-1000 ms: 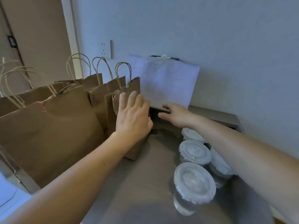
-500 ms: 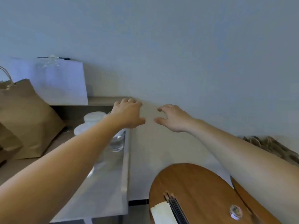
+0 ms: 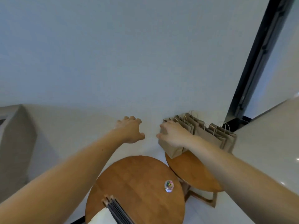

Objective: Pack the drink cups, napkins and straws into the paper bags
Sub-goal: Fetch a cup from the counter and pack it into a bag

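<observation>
A row of several flat brown paper bags [image 3: 208,136] with twine handles stands against the wall on the far round wooden table [image 3: 192,173]. My right hand [image 3: 174,135] is stretched out with fingers spread at the leftmost bag's upper edge; I cannot see a firm grip. To its left, my left hand [image 3: 130,131] hovers open in front of the wall and holds nothing. On the nearer round table [image 3: 139,183] lie black straws [image 3: 117,210] beside a white stack of napkins [image 3: 99,218]. No drink cups are in view.
A small clear jar of coloured clips [image 3: 168,185] stands on the nearer table. A grey counter end [image 3: 15,143] is at the left edge. A black door frame [image 3: 258,62] rises at the right, with a pale glossy surface [image 3: 275,143] below it.
The view has swung right, away from the counter with cups and upright bags, to the two round tables. Both hands travelled right; my right hand now reaches the folded bags.
</observation>
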